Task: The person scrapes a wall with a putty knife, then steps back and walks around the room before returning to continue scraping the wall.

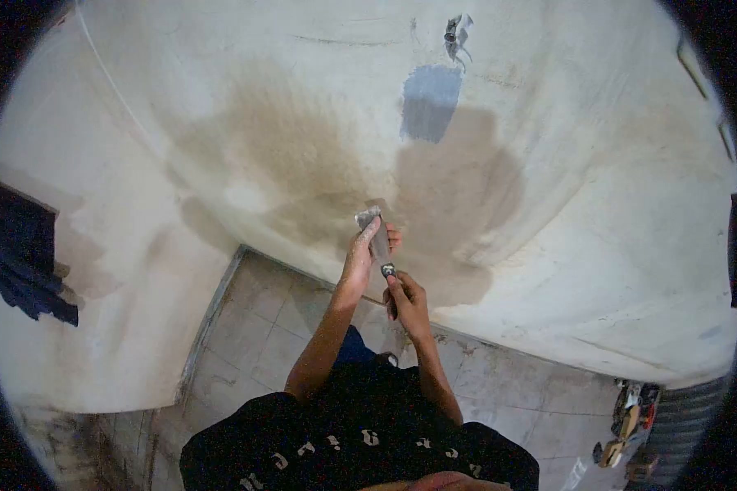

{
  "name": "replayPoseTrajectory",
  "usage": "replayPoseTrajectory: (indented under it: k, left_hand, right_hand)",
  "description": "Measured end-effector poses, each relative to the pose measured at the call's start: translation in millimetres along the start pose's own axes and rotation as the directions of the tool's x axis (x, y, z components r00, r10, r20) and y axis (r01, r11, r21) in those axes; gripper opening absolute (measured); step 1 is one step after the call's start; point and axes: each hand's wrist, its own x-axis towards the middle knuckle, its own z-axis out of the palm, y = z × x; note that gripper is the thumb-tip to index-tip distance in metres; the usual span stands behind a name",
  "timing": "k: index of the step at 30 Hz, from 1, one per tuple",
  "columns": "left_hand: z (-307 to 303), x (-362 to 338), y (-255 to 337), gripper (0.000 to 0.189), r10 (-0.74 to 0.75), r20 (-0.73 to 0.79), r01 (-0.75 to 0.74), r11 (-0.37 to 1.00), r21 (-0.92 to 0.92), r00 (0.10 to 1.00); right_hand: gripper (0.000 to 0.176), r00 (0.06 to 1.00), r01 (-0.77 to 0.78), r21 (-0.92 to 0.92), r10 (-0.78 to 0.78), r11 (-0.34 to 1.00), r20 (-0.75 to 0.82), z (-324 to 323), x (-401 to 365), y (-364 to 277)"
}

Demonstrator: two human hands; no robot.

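A putty knife (pixel 380 244) is held in front of the wall, its blade pointing up and slightly left. The dark handle is in my right hand (pixel 409 303), whose fingers are closed round it. Higher up, my left hand (pixel 359 260) grips the blade, thumb on its face and fingers behind it. Pale residue shows on the blade's tip and on the left thumb. Both hands are close together, just above the tiled floor's edge in view.
The pale wall (pixel 581 270) has brownish stains, a grey-blue patch (pixel 431 102) and a hole with a fitting (pixel 452 37). Dark cloth (pixel 16 245) hangs at the left. Assorted items (pixel 626 421) lie on the tiled floor (pixel 508 385) at the lower right.
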Motion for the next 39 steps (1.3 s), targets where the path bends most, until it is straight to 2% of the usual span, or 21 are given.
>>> replayPoseTrajectory:
  k: [4, 9, 14, 18, 21, 26, 29, 33, 39]
  left_hand:
    - [16, -14, 26, 0.054, 0.092, -0.029, -0.093, 0.995, -0.03, 0.995]
    - [44, -2, 61, 0.053, 0.178, 0.123, -0.169, 0.982, -0.08, 0.976]
    - [69, 25, 101, 0.046, 0.237, 0.223, -0.224, 0.971, -0.085, 0.945]
    - [73, 45, 107, 0.042, 0.214, 0.2, -0.208, 0.977, -0.051, 0.956]
    - [71, 50, 107, 0.038, 0.206, 0.177, -0.202, 0.979, -0.04, 0.962]
    - [68, 59, 110, 0.038, 0.15, 0.166, -0.165, 0.983, 0.08, 0.975]
    - [65, 62, 111, 0.036, 0.136, 0.195, -0.156, 0.983, 0.093, 0.971]
    - [66, 63, 114, 0.034, 0.078, 0.16, -0.094, 0.992, 0.089, 0.984]
    - [69, 63, 117, 0.034, 0.038, 0.172, -0.052, 0.996, 0.073, 0.984]
  right_hand:
    - [0.036, 0.981, 0.189, -0.02, -0.19, 0.982, -0.038, 12, -10, -41]
    - [0.04, 0.933, 0.347, -0.088, -0.353, 0.934, -0.075, 23, -11, -69]
    - [0.041, 0.842, 0.493, -0.221, -0.526, 0.841, -0.124, 37, 20, -95]
    - [0.042, 0.753, 0.591, -0.281, -0.642, 0.756, -0.145, 41, 48, -86]
    - [0.042, 0.81, 0.508, -0.247, -0.555, 0.826, -0.189, 52, 47, -88]
    - [0.041, 0.824, 0.446, -0.249, -0.503, 0.86, -0.261, 65, 53, -79]
    - [0.041, 0.834, 0.426, -0.193, -0.466, 0.884, -0.296, 71, 56, -75]
    - [0.04, 0.845, 0.392, -0.136, -0.414, 0.91, -0.339, 75, 57, -73]
    - [0.039, 0.815, 0.385, -0.224, -0.443, 0.895, -0.374, 81, 55, -78]
